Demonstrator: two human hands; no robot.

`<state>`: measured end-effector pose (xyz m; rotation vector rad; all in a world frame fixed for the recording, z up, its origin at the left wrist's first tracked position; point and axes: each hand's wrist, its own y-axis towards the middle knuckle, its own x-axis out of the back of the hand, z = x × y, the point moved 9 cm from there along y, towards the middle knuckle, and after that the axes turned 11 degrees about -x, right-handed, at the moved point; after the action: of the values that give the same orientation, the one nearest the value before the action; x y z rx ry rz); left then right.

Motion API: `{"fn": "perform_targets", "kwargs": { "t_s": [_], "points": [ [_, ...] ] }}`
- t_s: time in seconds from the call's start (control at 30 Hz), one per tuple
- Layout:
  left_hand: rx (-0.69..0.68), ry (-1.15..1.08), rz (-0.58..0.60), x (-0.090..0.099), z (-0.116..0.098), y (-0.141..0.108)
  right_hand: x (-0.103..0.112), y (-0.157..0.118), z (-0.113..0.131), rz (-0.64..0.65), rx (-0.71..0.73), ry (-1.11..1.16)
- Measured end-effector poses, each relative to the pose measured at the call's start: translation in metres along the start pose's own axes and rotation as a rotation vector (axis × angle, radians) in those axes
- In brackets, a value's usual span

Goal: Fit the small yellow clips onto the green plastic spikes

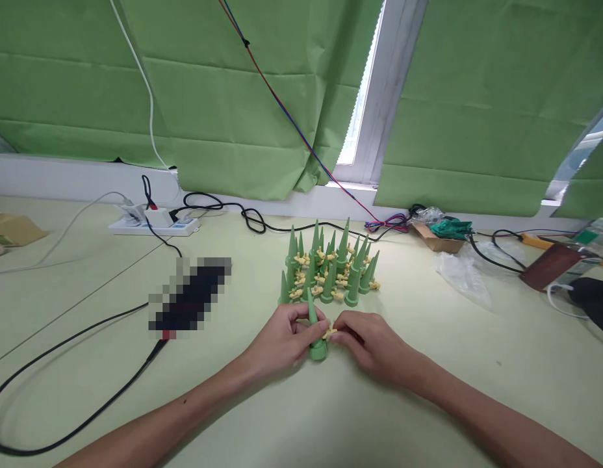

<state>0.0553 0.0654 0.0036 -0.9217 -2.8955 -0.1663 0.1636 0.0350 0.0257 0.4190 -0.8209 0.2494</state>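
My left hand (294, 335) is closed around a green plastic spike (318, 350), a tapered cone with a wide round base. The spike's tip points up and slightly away from me. A small yellow valve (329, 333) sticks out of its right side. My right hand (372, 341) pinches that valve between thumb and forefinger. Just beyond my hands stands a cluster of similar green spikes (327, 286), mostly upright, with yellow valves on their sides. The fingertips of my left hand are partly hidden behind the spike.
A white power strip (155, 224) lies at the back left. Nearer is a pixelated dark object (192, 299) with a black cable (87, 419). At the back right are a cardboard box (435, 239), clear plastic bags (460, 276) and a dark red-brown object (550, 266). Green curtains hang behind.
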Motion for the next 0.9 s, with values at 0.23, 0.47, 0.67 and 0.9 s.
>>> {"fn": "perform_targets", "kwargs": {
  "t_s": [0.23, 0.47, 0.67, 0.9],
  "points": [
    [-0.008, -0.005, 0.029, -0.002, 0.003, 0.0, -0.004, 0.0, 0.003, 0.004, 0.035, -0.047],
    [-0.016, 0.017, 0.0, 0.002, 0.001, -0.001, 0.001, 0.001, 0.003, -0.001, -0.013, 0.022],
    [-0.02, 0.023, -0.043, 0.006, -0.001, 0.0, 0.006, -0.001, 0.006, -0.032, 0.03, 0.081],
    [-0.018, 0.063, -0.045, 0.007, -0.002, 0.0, 0.007, -0.001, 0.009, -0.065, 0.125, 0.085]
  ]
}}
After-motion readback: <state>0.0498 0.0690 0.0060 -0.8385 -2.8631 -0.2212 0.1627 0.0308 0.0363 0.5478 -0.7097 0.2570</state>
